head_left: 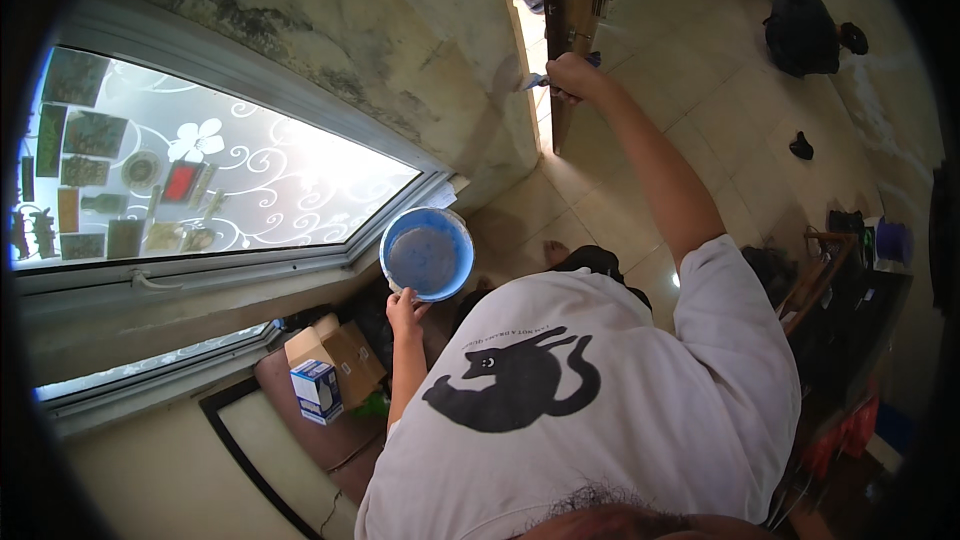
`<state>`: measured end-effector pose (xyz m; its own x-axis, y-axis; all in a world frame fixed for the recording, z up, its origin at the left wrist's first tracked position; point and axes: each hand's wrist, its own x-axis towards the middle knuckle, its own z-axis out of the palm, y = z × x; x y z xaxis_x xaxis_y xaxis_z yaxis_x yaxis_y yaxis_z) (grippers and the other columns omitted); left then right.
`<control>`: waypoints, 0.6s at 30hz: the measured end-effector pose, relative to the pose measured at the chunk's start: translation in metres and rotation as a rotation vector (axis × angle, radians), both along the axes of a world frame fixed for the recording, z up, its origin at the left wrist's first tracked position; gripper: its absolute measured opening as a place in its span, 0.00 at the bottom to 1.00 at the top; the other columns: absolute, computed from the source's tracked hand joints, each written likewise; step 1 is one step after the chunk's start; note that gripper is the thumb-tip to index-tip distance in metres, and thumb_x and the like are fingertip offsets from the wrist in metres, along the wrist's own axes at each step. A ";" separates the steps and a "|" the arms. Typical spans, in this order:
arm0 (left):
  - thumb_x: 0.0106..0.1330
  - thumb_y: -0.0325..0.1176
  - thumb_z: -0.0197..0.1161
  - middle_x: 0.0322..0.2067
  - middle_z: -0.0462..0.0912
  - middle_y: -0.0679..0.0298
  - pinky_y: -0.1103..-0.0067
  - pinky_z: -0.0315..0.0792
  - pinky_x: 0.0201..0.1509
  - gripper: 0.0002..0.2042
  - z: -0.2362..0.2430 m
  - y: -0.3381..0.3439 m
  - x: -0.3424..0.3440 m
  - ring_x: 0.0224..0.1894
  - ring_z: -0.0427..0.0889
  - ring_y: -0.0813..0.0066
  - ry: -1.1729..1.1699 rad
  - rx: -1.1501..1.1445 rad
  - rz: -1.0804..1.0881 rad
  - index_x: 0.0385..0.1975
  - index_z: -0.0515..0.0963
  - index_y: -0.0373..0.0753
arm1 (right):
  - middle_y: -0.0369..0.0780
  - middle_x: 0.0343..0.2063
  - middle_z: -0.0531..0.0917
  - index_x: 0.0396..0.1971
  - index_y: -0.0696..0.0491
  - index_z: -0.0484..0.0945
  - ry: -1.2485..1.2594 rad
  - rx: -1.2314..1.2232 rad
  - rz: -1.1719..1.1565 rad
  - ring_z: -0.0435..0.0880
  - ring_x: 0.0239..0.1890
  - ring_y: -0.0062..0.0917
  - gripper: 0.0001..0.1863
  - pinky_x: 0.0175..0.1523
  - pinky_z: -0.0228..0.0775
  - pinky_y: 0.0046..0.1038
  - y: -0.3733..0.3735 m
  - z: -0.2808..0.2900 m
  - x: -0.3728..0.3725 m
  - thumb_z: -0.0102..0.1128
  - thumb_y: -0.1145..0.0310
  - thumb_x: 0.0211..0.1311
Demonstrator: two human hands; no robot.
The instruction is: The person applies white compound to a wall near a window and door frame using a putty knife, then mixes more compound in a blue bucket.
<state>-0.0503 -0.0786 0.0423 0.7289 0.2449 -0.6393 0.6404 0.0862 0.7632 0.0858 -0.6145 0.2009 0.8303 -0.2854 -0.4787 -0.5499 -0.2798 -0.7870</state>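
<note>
I see 2 hands apart: my left hand (406,312) grips the bucket (456,279), right hand (574,78) a tool (536,82); bucket seems stiff, best held by rim.

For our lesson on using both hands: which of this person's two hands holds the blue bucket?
The left hand: it grips the blue bucket at its edge. The right hand, stretched out farther from the body, holds a small tool instead.

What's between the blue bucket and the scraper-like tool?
Mostly stained wall, as the head view shows; depth there can't be judged. The blue bucket is in the left hand, the scraper-like tool in the right hand.
</note>
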 end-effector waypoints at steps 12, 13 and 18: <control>0.58 0.26 0.59 0.39 0.77 0.56 0.63 0.86 0.41 0.13 0.002 -0.035 -0.050 0.37 0.85 0.58 0.028 0.019 0.160 0.42 0.70 0.32 | 0.32 0.16 0.73 0.40 0.55 0.84 -0.308 0.197 0.021 0.68 0.14 0.13 0.18 0.17 0.64 0.20 -0.011 0.155 -0.019 0.47 0.59 0.68; 0.58 0.26 0.59 0.39 0.77 0.56 0.62 0.86 0.42 0.13 0.003 -0.038 -0.057 0.37 0.85 0.58 0.032 0.016 0.170 0.42 0.70 0.32 | 0.32 0.16 0.73 0.42 0.55 0.84 -0.329 0.194 0.056 0.67 0.14 0.13 0.19 0.17 0.64 0.20 -0.014 0.168 -0.024 0.46 0.59 0.69; 0.59 0.25 0.59 0.39 0.78 0.55 0.61 0.85 0.43 0.12 0.013 -0.052 -0.083 0.37 0.84 0.60 0.031 0.018 0.205 0.41 0.70 0.32 | 0.31 0.17 0.73 0.42 0.55 0.84 -0.407 0.109 0.211 0.67 0.13 0.11 0.23 0.16 0.63 0.19 -0.043 0.182 -0.046 0.42 0.56 0.70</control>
